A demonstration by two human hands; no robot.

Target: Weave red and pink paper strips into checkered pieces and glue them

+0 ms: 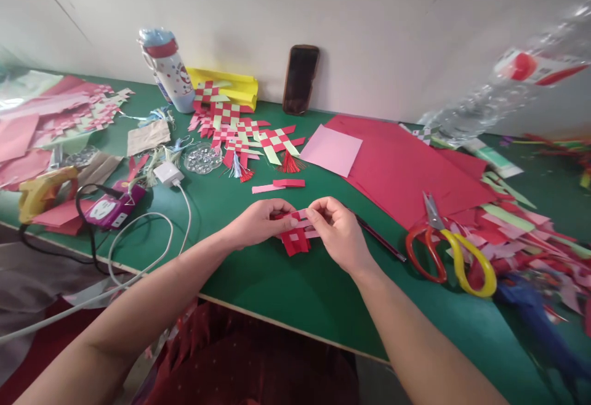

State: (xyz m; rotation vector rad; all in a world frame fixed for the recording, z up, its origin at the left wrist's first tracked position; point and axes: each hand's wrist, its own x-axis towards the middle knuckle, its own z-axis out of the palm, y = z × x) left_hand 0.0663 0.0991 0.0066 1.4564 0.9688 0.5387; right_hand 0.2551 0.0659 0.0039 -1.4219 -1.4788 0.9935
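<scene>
Both my hands meet over the green table (286, 282) near its front edge. My left hand (258, 221) pinches the left side of a small woven piece of red and pink paper strips (298, 232). On the piece's right side, the fingers of my right hand (339, 232) are closed on a pink strip. Red strip ends hang below the weave. Two loose strips, one pink and one red (279, 185), lie just beyond my hands.
Finished woven pieces (244, 131) lie mid-table, with red paper sheets (401, 165) and a pink sheet (331, 149) to the right. Scissors (450, 248) and a pencil (381, 239) lie right of my hands, a charger cable (152, 232) left. A bottle (168, 69), phone (301, 79) and strip scraps (521, 232) stand around.
</scene>
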